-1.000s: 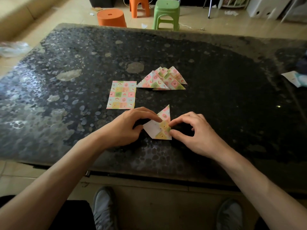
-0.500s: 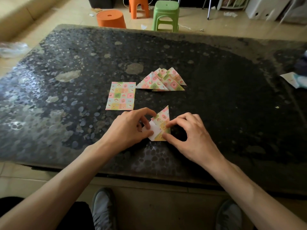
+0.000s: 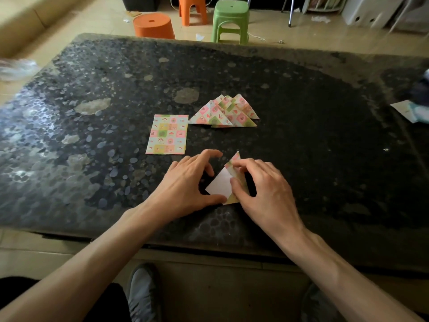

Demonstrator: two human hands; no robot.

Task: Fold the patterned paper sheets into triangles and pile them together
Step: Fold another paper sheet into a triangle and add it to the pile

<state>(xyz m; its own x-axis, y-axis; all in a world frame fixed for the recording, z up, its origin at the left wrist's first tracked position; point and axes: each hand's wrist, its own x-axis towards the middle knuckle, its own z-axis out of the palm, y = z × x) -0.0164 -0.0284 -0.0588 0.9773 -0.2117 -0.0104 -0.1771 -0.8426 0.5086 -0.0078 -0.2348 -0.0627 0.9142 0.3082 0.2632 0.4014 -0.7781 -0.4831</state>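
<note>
While the half-folded sheet sits on the near part of the dark speckled table, white underside showing on its left and a patterned flap raised on its right, both hands are on it; right hand pinches that flap between thumb and forefinger, so it's clamped on the paper; left hand has its thumb laid along the sheet's near edge with the fingers arched up and their tips off the paper, and honestly I can't tell if it's gripping or just steadying; just beyond the left hand lies a flat unfolded sheet, pattern up; right beside that, a bit further back, the pile of triangles overlaps in a loose fan; an orange stool and a green stool stand on the floor past the far edge.
</note>
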